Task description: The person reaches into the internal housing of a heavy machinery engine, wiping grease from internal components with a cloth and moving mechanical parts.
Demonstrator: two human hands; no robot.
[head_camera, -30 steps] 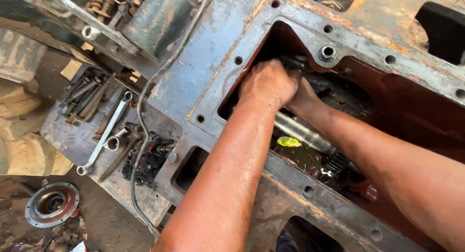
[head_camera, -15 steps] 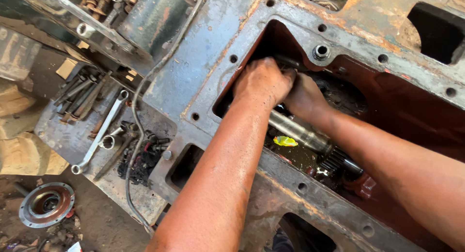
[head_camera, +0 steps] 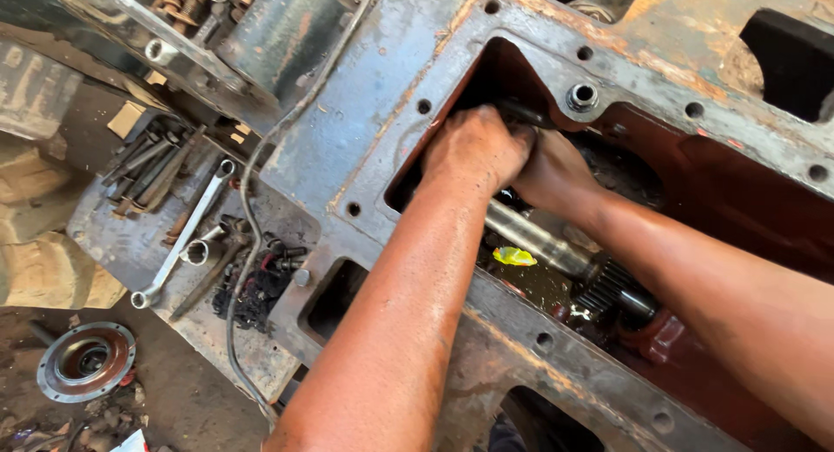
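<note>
Reaching into the big rusty metal housing, the left hand and right hand are clenched on the shiny steel shaft inside it.

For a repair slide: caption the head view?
Both hands, left and right, reach into a rusty gear housing above a splined shaft.

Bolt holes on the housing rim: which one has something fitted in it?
The hole on the far rim, just beyond the right hand. It holds a raised metal sleeve, while the other rim holes are bare dark openings.
</note>
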